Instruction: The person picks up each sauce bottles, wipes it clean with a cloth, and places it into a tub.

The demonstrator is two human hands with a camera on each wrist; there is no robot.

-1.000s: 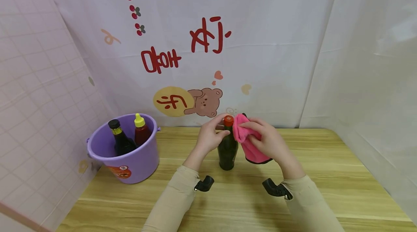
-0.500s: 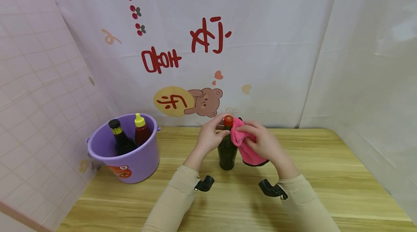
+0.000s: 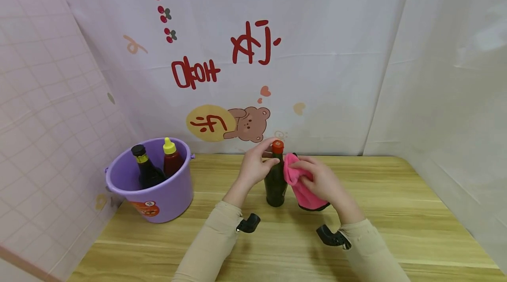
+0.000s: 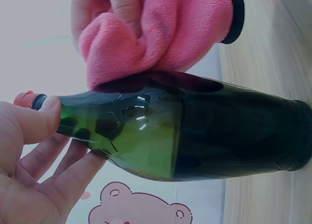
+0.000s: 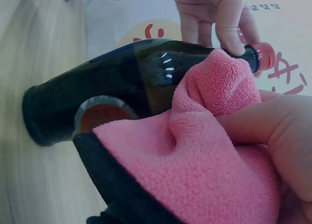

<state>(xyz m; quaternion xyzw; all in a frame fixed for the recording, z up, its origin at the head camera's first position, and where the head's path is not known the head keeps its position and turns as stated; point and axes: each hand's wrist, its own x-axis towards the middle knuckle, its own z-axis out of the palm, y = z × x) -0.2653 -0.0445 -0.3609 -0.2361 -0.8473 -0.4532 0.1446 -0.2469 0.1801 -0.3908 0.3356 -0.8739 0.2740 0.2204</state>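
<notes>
A dark green glass bottle (image 3: pixel 275 187) with a red cap (image 3: pixel 277 146) stands upright on the table. My left hand (image 3: pixel 255 163) grips its neck from the left, thumb in front and fingers behind, as the left wrist view shows. My right hand (image 3: pixel 322 178) pinches a bunched pink cloth (image 3: pixel 306 195) with a black edge. In the left wrist view the cloth (image 4: pixel 146 39) lies against the bottle's side, below the neck. A round label (image 5: pixel 105 116) shows on the bottle in the right wrist view, partly covered by the cloth.
On the left of the wooden table (image 3: pixel 285 247) stands a purple bucket (image 3: pixel 170 200). Inside it are a black-capped dark bottle (image 3: pixel 149 172) and a red squeeze bottle (image 3: pixel 172 162) with a yellow tip. A printed curtain (image 3: pixel 325 75) hangs behind the table.
The right hand and the cloth came left toward the bottle, then slid down along its side. The left hand and the bottle have stayed in place.
</notes>
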